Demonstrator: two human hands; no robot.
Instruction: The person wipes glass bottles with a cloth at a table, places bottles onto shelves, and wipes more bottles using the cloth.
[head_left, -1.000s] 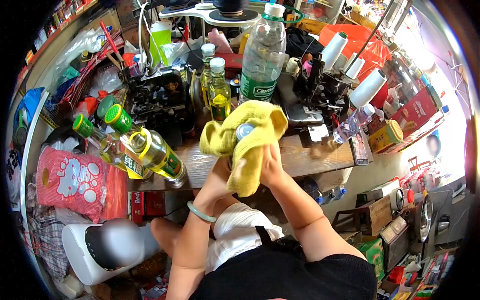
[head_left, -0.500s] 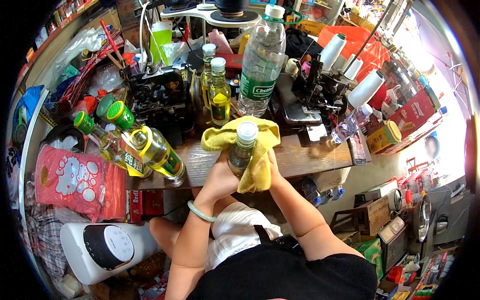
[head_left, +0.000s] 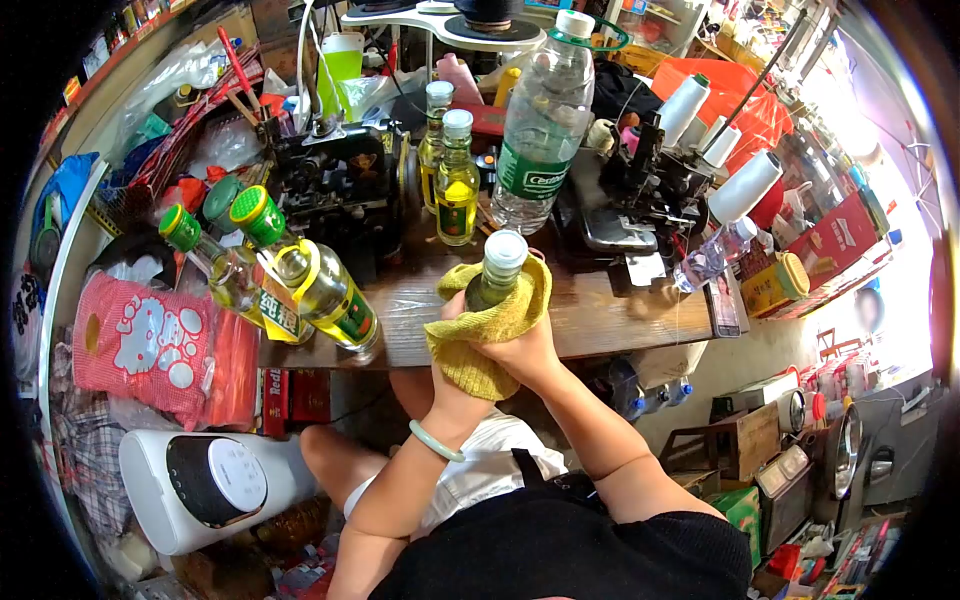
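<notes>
Head view, only one. Change: the yellow cloth point(head_left: 470, 372), draped open behind and right of the bottle point(head_left: 487, 290) half a second ago, now wraps lower around its body; capped neck pokes out the top. Left hand point(head_left: 454, 307) was on bare glass; now closed about the bottle's left side, mostly covered by cloth, fingers largely hidden. Right hand point(head_left: 528, 352) clamped on the cloth, pressing it to the bottle's right and near side. So cloth contact looks to have shifted from neck to body. Bottle roughly upright, held at the bench point(head_left: 625, 305) front edge. Green-capped bottles point(head_left: 338, 300) off left, pale-capped pair point(head_left: 456, 200) beyond, neither touched.
</notes>
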